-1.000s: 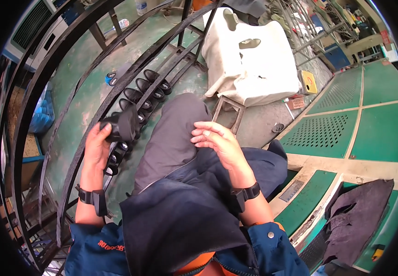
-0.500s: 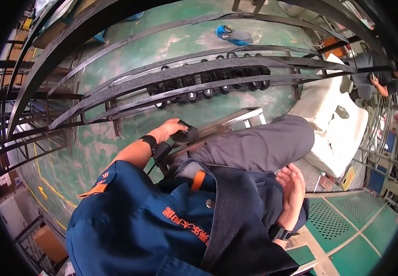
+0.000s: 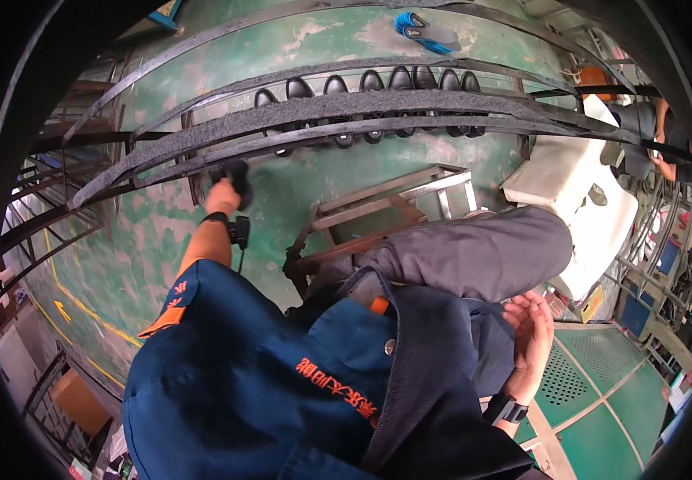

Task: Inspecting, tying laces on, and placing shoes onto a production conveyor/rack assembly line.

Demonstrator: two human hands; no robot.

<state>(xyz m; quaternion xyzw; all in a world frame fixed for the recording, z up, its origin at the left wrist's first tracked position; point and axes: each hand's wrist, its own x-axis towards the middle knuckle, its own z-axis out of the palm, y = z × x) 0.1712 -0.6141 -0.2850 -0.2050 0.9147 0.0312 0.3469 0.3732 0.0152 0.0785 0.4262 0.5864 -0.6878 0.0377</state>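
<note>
My left hand (image 3: 223,195) reaches out at the left, closed on a black shoe (image 3: 241,182) that is smeared by motion. Both are beside the left part of a low dark metal rack whose padded bar (image 3: 322,110) runs across the view. Several black shoes (image 3: 400,79) stand in a row on the rack, toes pointing away from me. My right hand (image 3: 531,326) rests by my right thigh, palm up, fingers loosely bent, with nothing seen in it.
A metal frame stool (image 3: 394,200) stands between my leg and the rack. Blue and grey footwear (image 3: 427,35) lies beyond it. At the right are a white covered seat (image 3: 570,180), a perforated green panel (image 3: 574,380) and another person's hand (image 3: 664,166). A cardboard box (image 3: 80,400) sits lower left.
My left hand has swung left and outward with the shoe, from above the stool toward the rack. The stool shows more fully. My right hand stays by my thigh while the view shifts.
</note>
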